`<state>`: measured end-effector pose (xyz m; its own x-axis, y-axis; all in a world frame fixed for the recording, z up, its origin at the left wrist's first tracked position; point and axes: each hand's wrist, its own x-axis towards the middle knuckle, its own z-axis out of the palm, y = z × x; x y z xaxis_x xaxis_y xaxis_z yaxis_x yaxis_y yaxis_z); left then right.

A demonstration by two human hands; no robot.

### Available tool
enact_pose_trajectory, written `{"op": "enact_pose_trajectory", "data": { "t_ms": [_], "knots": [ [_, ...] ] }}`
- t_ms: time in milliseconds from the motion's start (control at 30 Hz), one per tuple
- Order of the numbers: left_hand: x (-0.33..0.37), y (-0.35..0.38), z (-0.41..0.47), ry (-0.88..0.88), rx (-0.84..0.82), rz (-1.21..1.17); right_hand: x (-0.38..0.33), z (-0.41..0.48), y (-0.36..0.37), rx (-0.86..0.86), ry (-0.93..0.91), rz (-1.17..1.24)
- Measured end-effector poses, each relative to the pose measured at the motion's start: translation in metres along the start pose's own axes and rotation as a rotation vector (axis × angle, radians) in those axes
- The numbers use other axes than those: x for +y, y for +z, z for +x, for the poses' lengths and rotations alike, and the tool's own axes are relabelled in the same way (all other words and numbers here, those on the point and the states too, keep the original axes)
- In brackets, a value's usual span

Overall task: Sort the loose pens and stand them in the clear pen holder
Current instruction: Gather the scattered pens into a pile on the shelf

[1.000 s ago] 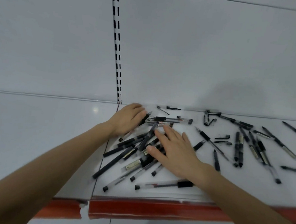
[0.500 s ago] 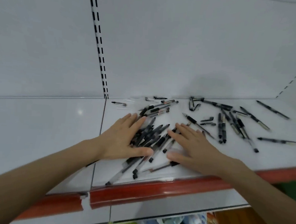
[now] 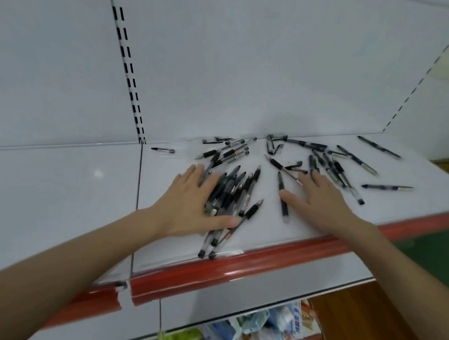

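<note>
Pens lie loose on a white shelf (image 3: 56,198) with a red front edge strip (image 3: 237,267). A gathered bundle of pens (image 3: 229,194) sits near the middle of the shelf, fanned from the back toward the front edge, and two of its pens reach right to the red strip. The left hand (image 3: 189,207) lies flat on the left side of this bundle, fingers spread over the barrels and thumb stretched along the shelf under them; its grip is open and closes on nothing. The right hand (image 3: 319,200) rests palm down to the right, fingers splayed, grip open too, with its thumb touching a single black pen (image 3: 282,197) that lies pointing from back to front. More scattered pens (image 3: 332,166) lie beyond the right hand toward the shelf's back right corner, and one short pen (image 3: 163,149) lies alone near the back edge on the left. Below the shelf, packaged goods (image 3: 260,331) show on a lower level. No pen holder is in view.
</note>
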<state>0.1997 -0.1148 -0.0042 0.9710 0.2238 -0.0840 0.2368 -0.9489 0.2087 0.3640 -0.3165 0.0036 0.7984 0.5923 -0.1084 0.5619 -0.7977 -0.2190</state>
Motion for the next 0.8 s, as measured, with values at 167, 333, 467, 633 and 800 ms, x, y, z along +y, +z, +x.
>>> {"op": "enact_pose_trajectory", "data": {
  "t_ms": [167, 333, 467, 633, 800],
  "knots": [
    [0.025, 0.007, 0.033, -0.059, 0.081, -0.051, -0.007, 0.014, 0.007, -0.005, -0.115, 0.045],
    [0.057, 0.016, 0.070, -0.193, 0.157, -0.082, -0.009, 0.036, 0.006, -0.023, -0.276, 0.123],
    [0.075, 0.013, 0.079, -0.257, 0.128, -0.151, 0.001, 0.043, -0.010, -0.103, -0.354, 0.278],
    [0.062, -0.004, 0.034, -0.164, -0.002, -0.154, 0.047, 0.027, -0.040, -0.211, -0.423, 0.252],
    [0.069, 0.003, 0.015, -0.182, -0.165, -0.018, 0.053, 0.016, -0.035, -0.362, -0.570, 0.052]
  ]
}}
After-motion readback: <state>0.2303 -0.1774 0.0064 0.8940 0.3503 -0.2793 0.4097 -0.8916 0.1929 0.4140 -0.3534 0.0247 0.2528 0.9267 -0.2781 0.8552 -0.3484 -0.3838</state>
